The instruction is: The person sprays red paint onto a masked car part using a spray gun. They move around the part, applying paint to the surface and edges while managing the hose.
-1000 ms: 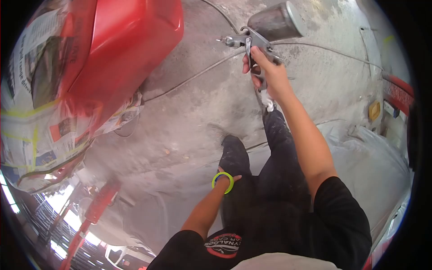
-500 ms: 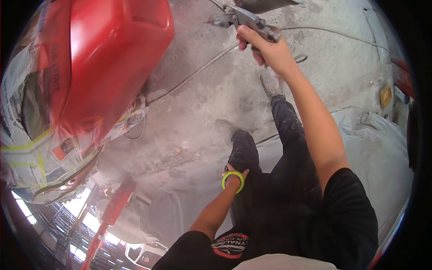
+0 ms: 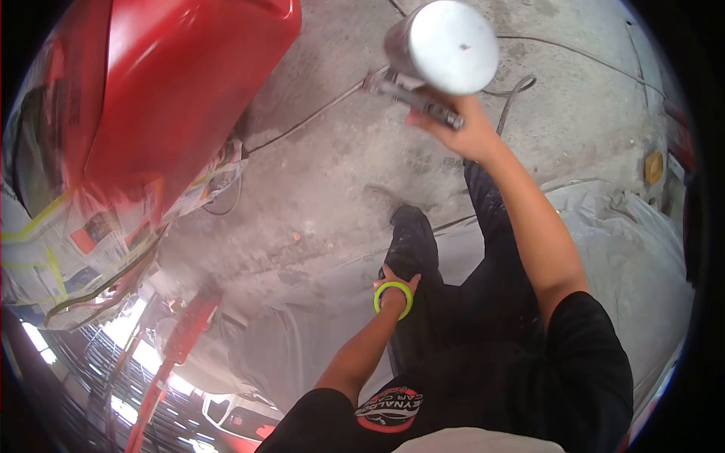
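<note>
My right hand (image 3: 474,130) is closed around a spray gun (image 3: 418,101), held out over the floor at the top of the view. Its round metal cup (image 3: 455,47) is tilted up toward me and covers part of the gun and my fingers. My left hand (image 3: 393,282) rests on my knee, thumb and fingers spread, holding nothing. A yellow-green ring (image 3: 408,302) circles that wrist. To the left stands a glossy red painted panel (image 3: 181,83), apart from the gun. Masking newspaper (image 3: 106,235) and yellow tape border its lower edge.
A hose (image 3: 302,124) runs across the dusty concrete floor (image 3: 332,181). Plastic sheeting (image 3: 612,249) lies behind my legs and to the right. A red metal stand (image 3: 189,332) is at lower left. A yellowish block (image 3: 654,167) sits at the far right.
My right hand has moved down and tipped the spray gun, so its cup now faces me. My left hand stays on my knee. The red panel sits slightly differently as the view shifts.
</note>
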Available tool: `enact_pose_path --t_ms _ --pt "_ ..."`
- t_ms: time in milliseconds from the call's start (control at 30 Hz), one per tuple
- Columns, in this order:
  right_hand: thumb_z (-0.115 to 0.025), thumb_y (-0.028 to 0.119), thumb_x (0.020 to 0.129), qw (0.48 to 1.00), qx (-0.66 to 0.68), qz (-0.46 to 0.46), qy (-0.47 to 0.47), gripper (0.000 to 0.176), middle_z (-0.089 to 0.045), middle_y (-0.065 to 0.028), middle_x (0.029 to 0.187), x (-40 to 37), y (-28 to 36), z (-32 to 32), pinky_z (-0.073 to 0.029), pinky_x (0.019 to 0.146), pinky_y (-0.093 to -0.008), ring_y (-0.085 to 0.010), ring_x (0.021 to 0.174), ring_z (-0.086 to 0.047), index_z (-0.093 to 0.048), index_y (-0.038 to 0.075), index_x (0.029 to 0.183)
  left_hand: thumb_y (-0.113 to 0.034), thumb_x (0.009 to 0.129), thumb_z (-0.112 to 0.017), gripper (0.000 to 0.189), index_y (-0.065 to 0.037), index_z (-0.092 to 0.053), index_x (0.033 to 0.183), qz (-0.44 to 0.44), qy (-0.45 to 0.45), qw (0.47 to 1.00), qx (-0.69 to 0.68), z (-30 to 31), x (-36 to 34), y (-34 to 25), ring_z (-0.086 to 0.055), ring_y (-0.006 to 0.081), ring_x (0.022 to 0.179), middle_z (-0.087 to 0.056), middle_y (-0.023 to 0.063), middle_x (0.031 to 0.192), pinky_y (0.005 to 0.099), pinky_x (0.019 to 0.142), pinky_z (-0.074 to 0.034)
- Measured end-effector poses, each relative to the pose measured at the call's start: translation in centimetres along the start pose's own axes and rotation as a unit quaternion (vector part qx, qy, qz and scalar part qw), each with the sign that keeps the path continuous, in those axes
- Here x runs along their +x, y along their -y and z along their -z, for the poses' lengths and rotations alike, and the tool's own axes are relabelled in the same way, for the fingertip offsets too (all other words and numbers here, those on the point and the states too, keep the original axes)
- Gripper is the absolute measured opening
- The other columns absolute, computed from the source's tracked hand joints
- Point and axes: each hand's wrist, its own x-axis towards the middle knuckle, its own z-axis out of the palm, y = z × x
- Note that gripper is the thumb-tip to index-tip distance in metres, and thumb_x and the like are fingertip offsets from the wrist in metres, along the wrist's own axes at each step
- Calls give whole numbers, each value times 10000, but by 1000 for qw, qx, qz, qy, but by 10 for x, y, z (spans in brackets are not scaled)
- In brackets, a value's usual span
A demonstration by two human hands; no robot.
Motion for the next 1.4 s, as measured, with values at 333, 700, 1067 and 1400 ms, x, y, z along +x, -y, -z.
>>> enact_pose_path --t_ms 333,700,1067,1400 --pt "-757 461 838 998 -27 -46 -37 528 -720 -166 1002 -14 -45 -87 -516 831 -362 -257 926 -681 -692 14 1111 -646 731 -738 1072 -218 -202 1556 -6 -12 999 -37 -1 12 25 -517 433 1260 -412 253 1375 521 996 -483" --pt "-783 455 828 972 21 -46 -230 527 -692 -71 820 -28 2 -72 -483 755 -293 -146 796 -620 -701 -30 1017 -627 739 -743 1033 -190 -247 1532 -24 1 997 -76 0 32 47 -528 447 1239 -405 244 1367 527 987 -490" --pt "-759 224 881 999 4 21 -25 286 -699 -39 860 -81 68 -112 -496 780 -259 -92 861 -627 -696 -30 999 -615 744 -746 970 -159 -308 1480 -43 -1 995 -88 13 23 52 -535 460 1216 -411 240 1358 529 970 -501" --pt "-683 258 948 970 -12 53 -237 284 -684 -21 811 -62 59 -76 -322 472 -195 -16 517 -425 -680 -14 1030 -580 736 -767 974 -119 -304 1459 -73 -9 990 -124 1 38 62 -530 521 1198 -373 308 1391 577 956 -487"
